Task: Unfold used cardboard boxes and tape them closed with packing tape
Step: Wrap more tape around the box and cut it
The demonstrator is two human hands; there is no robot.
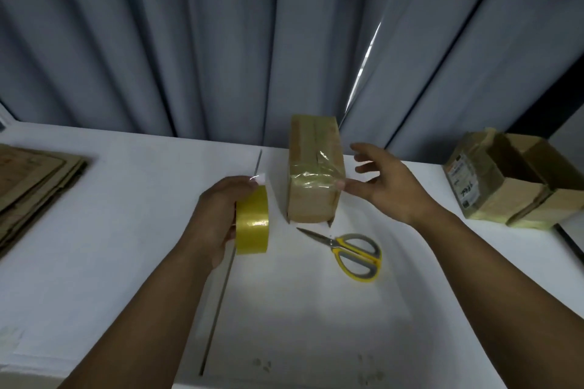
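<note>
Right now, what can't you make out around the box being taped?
Head view only:
- taped box far side: hidden by its own body.
- tape roll core: covered by the left hand.
- open box label print: too small.
- flattened cardboard stack: cut off by the left edge.

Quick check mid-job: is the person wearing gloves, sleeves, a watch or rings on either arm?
No. The left hand and right hand are bare, without gloves. Both forearms are uncovered to the frame's edge, with no sleeves showing. No watch, bracelet or ring is visible on either.
</note>
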